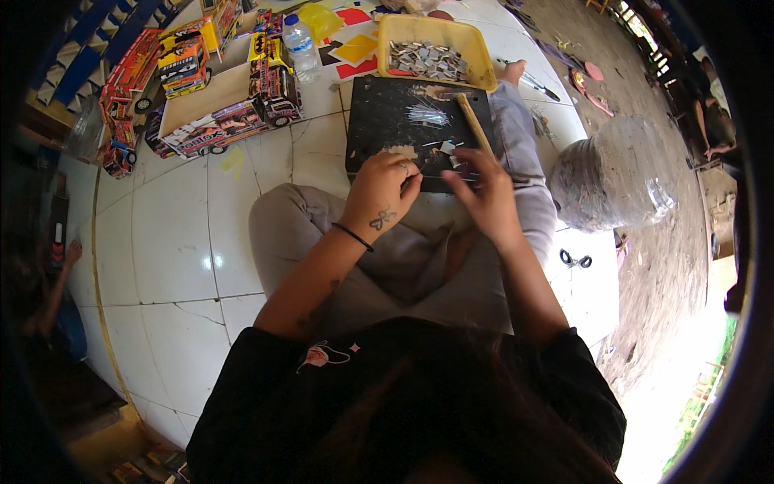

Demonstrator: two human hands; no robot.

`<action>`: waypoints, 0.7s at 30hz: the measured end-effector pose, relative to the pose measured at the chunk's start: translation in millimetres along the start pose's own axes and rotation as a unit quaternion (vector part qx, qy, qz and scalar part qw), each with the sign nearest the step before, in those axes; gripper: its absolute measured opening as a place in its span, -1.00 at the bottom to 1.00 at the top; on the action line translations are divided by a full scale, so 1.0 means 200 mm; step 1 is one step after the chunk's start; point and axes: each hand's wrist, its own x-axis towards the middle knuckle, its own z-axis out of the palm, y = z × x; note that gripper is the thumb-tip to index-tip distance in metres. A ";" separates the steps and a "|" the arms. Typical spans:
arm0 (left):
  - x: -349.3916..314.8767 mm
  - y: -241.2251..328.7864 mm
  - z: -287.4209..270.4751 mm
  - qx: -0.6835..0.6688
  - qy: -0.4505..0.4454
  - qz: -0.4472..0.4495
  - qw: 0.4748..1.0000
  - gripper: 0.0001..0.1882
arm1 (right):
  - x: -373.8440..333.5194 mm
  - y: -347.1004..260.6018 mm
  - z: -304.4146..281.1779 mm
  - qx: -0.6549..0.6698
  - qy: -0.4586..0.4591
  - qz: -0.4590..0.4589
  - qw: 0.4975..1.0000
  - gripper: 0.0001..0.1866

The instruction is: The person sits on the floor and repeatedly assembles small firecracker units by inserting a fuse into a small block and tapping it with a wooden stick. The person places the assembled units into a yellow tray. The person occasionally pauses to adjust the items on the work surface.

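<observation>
My left hand (382,190) rests at the near edge of a black board (371,121), its fingers pinched together on something I cannot make out. To its right, my right hand (488,200) hovers with thumb and fingers apart, slightly smeared, beside small grey pieces (447,148) lying on the board. Farther back on the board is a pile of thin silvery nails or pins (427,115). A wooden handle (476,125) slants along the board's right side; its head end is hard to make out.
Behind the board stands a yellow tray (488,71) of small flat pieces (423,60). Toy trucks (218,121) and a water bottle (300,47) are at the left. Black-handled scissors (575,259) and a plastic-wrapped bundle (617,173) lie right. Another person's arm (55,294) shows far left.
</observation>
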 end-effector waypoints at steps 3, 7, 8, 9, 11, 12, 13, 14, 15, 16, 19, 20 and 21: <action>-0.01 0.06 -0.04 0.031 0.004 0.020 0.999 -0.93 | 0.04 -0.11 0.06 0.134 -0.047 0.073 0.987 -0.81; -0.08 0.05 -0.04 -0.024 0.088 0.014 0.996 -0.89 | 0.02 -0.15 0.14 0.224 0.009 0.018 0.974 -0.93; -0.11 0.04 -0.03 -0.042 0.062 0.005 0.997 -0.89 | 0.00 -0.14 0.16 0.215 0.013 0.016 0.976 -0.94; -0.14 0.03 -0.01 -0.054 0.038 -0.014 0.998 -0.89 | -0.02 -0.13 0.16 0.196 -0.034 0.048 0.979 -0.94; -0.18 0.02 0.03 -0.079 0.062 -0.041 0.994 -0.92 | -0.05 -0.11 0.21 0.196 -0.044 0.095 0.975 -0.94; -0.21 0.01 0.04 -0.089 0.056 -0.055 0.993 -0.92 | -0.07 -0.10 0.24 0.254 -0.055 0.122 0.958 -0.91; -0.24 -0.01 0.05 -0.103 0.022 -0.098 0.990 -0.93 | -0.08 -0.09 0.26 0.265 -0.058 0.162 0.949 -0.87; -0.25 -0.02 0.06 -0.094 0.048 -0.078 0.991 -0.93 | -0.11 -0.08 0.27 0.268 -0.070 0.158 0.948 -0.84; -0.27 -0.04 0.07 -0.086 0.057 -0.074 0.992 -0.93 | -0.11 -0.07 0.28 0.234 -0.090 0.138 0.958 -0.81; -0.29 -0.07 0.08 -0.070 0.067 -0.053 0.994 -0.92 | -0.13 -0.04 0.28 0.226 -0.111 0.104 0.962 -0.80; -0.33 -0.15 0.11 0.032 -0.023 -0.095 0.995 -0.90 | -0.15 0.08 0.24 0.086 -0.181 0.042 0.979 -0.73; -0.35 -0.19 0.12 0.031 -0.049 -0.094 0.994 -0.86 | -0.15 0.14 0.26 0.005 -0.180 -0.033 0.983 -0.75; -0.36 -0.22 0.13 0.037 -0.079 -0.109 0.990 -0.85 | -0.16 0.20 0.29 -0.047 -0.225 -0.020 0.973 -0.72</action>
